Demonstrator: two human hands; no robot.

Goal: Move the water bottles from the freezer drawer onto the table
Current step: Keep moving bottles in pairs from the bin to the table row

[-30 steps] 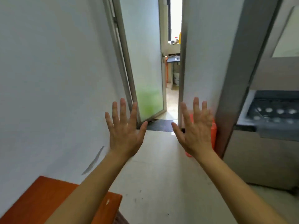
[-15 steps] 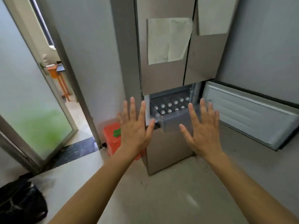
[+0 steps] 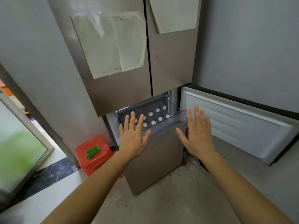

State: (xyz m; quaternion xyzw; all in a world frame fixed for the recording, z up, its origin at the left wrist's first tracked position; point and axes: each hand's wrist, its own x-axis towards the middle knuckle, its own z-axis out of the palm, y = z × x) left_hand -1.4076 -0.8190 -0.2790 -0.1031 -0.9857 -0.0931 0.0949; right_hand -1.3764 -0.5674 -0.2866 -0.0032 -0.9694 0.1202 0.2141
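I see both forearms reaching forward from the bottom edge of the head view, over a pale, scuffed floor [image 3: 161, 204]. My left hand [image 3: 133, 139] is spread wide, palm away from me, fingers fanned and holding nothing; its fingertips overlap the front left corner of the freezer drawer [image 3: 163, 125] in the picture, though I cannot tell whether they touch it. My right hand [image 3: 196, 136] is equally wide and empty, raised just beside the drawer's right end, in front of the white inner face of the open freezer door [image 3: 242, 126], which swings out to the right.

Left of my left wrist, an orange plastic stool [image 3: 95, 152] stands on the floor against the fridge's side, with a small green object [image 3: 92, 152] lying on its top. Further left is a frosted glass door [image 3: 17, 152] with a green blur behind it.

The drawer is pulled out from the grey fridge [image 3: 123, 88], below the two upper doors. Inside it stand the water bottles [image 3: 156, 117], seen from above as rows of round white caps; they are all in the drawer, upright, between my two hands in the picture. Higher up, sheets of paper [image 3: 110, 44] are stuck to the left upper door, and another sheet [image 3: 174, 13] hangs on the right one.
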